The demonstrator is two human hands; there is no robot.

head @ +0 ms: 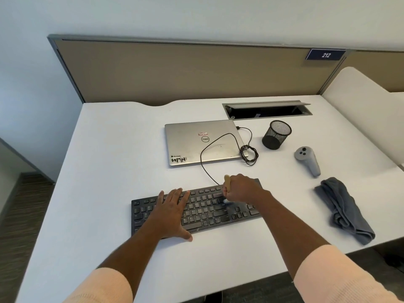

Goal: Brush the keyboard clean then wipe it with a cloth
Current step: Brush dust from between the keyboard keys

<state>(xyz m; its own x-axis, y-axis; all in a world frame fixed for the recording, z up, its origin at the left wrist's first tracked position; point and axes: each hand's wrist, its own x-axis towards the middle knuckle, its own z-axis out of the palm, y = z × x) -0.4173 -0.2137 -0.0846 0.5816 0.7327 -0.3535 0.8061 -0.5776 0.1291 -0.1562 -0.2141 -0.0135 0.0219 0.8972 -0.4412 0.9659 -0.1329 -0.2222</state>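
Right now the black keyboard [205, 213] lies on the white desk [109, 171], with its long side running left to right. The left hand [172, 211] rests flat on its left part, fingers straight and spread, holding it down. The right hand [242, 189] is curled tight round the wooden brush [227, 182]. The brush tip touches keys just right of the middle, so it should likely sweep sideways along the rows. The grey cloth [343, 208] lies well apart on the right, nearer the right hand.
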